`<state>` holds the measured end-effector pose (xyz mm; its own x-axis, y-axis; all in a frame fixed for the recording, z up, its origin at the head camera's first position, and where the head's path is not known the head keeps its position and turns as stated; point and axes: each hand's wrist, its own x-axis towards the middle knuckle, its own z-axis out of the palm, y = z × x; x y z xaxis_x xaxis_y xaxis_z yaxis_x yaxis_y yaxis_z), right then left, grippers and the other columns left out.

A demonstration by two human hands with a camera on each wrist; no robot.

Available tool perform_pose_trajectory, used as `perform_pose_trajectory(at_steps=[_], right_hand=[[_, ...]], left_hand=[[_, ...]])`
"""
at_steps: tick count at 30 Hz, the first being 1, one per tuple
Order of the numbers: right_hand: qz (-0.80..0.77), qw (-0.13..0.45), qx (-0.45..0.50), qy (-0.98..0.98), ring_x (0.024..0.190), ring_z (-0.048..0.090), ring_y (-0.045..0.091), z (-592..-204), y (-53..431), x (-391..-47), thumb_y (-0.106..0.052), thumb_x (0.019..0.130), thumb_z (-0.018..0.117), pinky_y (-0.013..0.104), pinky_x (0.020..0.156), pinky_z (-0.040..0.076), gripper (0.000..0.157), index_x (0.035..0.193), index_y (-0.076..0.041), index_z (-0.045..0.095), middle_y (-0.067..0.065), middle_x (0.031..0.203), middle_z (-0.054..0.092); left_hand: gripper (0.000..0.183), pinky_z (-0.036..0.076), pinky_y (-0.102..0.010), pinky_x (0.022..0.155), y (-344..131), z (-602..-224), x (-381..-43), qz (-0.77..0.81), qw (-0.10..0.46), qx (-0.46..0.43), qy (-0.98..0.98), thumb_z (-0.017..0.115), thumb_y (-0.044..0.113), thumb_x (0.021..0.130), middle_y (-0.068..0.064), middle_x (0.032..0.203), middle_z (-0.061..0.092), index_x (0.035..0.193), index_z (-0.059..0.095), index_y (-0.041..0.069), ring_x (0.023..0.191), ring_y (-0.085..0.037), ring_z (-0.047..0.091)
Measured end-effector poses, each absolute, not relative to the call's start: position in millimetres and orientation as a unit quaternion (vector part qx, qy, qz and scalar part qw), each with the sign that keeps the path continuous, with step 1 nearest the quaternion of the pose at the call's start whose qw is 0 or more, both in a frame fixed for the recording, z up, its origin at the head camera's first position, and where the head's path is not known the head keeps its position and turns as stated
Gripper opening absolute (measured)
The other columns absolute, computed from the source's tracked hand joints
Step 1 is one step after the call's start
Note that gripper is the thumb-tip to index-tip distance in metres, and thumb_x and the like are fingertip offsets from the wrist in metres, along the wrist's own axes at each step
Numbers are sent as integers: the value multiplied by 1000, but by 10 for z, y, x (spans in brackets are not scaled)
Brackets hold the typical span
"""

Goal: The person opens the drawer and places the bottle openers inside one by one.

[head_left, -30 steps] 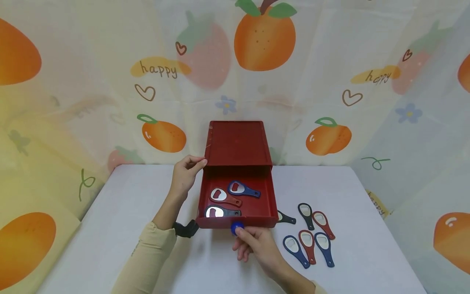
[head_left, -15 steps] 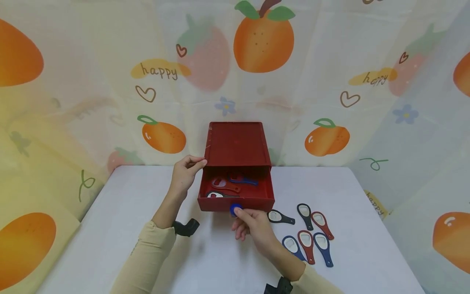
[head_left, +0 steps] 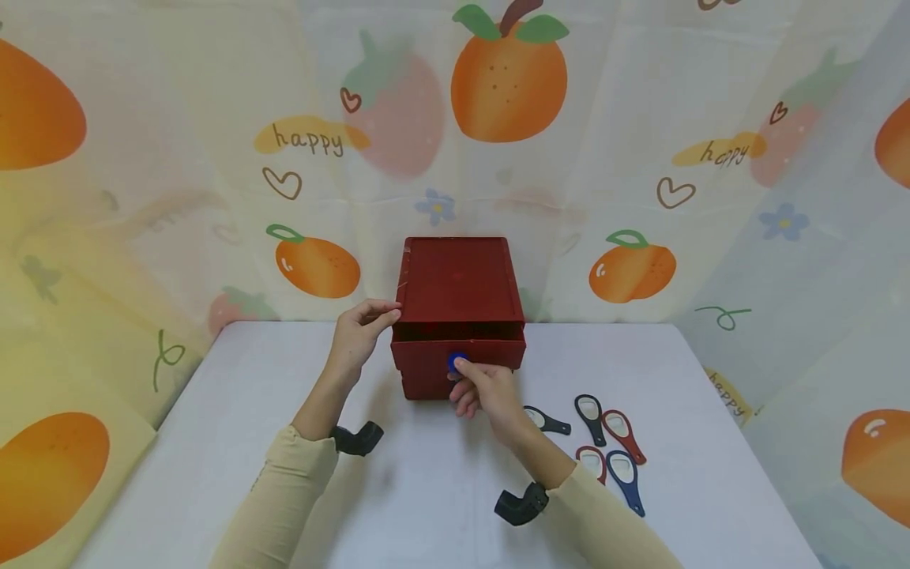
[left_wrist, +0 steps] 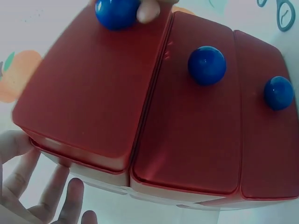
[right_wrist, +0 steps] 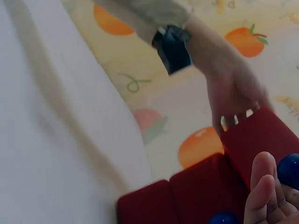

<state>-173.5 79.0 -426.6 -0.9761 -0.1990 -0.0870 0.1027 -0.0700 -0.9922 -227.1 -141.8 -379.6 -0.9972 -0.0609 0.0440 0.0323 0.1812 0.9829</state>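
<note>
Top drawer [head_left: 426, 356]: dark gap, contents hard to tell
Red opener [head_left: 592, 458], right of that drawer: handle behind sleeve [head_left: 611, 521]

One red drawer cabinet [head_left: 458, 276]; three drawers [left_wrist: 187, 135], three round blue knobs [left_wrist: 207, 65], one per drawer. Five bottle openers visible on one white table [head_left: 213, 411]: two black openers [head_left: 596, 431], two red openers [head_left: 635, 447], one blue opener [head_left: 634, 495]. Count inside cabinet hidden. Two hands: one left hand [head_left: 358, 336], one right hand [head_left: 494, 395]. Two beige sleeves [head_left: 284, 498], two black wrist cameras [head_left: 522, 506]. On backdrop [head_left: 554, 182]: seven printed oranges [head_left: 508, 91], some cut by edges; three "happy" labels [head_left: 313, 136].
</note>
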Motion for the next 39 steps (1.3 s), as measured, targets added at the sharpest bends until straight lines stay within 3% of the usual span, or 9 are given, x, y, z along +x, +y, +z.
perform_pose_trajectory(at_steps=[5, 10, 19, 27, 39], right_hand=[[-717, 88, -18, 691, 48, 59, 11, -4233, 790, -1926, -36, 97, 59, 21, 49, 50, 47, 99, 9, 69, 2, 63, 65], [-712, 94, -3, 696, 47, 59, 11, -4208, 801, -2021, -38, 95, 61, 21, 48, 49, 48, 96, 9, 70, 2, 61, 65], [-713, 112, 16, 692, 49, 60, 11, -4189, 799, -1986, -41, 95, 61, 21, 51, 50, 49, 103, 6, 70, 1, 63, 65], [-720, 99, 15, 686, 49, 58, 11, -4258, 837, -1931, -37, 95, 61, 22, 51, 50, 48, 101, 10, 69, 1, 62, 63], [-666, 91, 44, 739, 49, 53, 9, -4571, 933, -1922, -28, 92, 67, 19, 48, 47, 33, 94, 5, 70, 4, 64, 62]], left_hand=[[29, 36, -50, 110, -1422, -3811, -2273, -638, 39, 1, -769, 63, 22, 95, -6, 110, 70, 116, 67, 2, 104, -17, 58], [30, 40, -48, 107, -1419, -3847, -2275, -632, 48, -18, -773, 63, 23, 95, -12, 114, 69, 115, 67, 2, 103, -17, 58], [28, 47, -22, 90, -1433, -3901, -2255, -617, 87, -63, -779, 65, 19, 94, -14, 119, 67, 114, 68, -1, 94, 1, 59], [26, 41, -33, 99, -1434, -4051, -2304, -622, 134, -84, -767, 66, 20, 93, -18, 117, 65, 108, 69, -1, 104, -4, 55], [23, 44, -15, 89, -1347, -3904, -2192, -624, 152, -77, -763, 63, 6, 93, 11, 99, 61, 111, 67, -9, 95, 4, 54]])
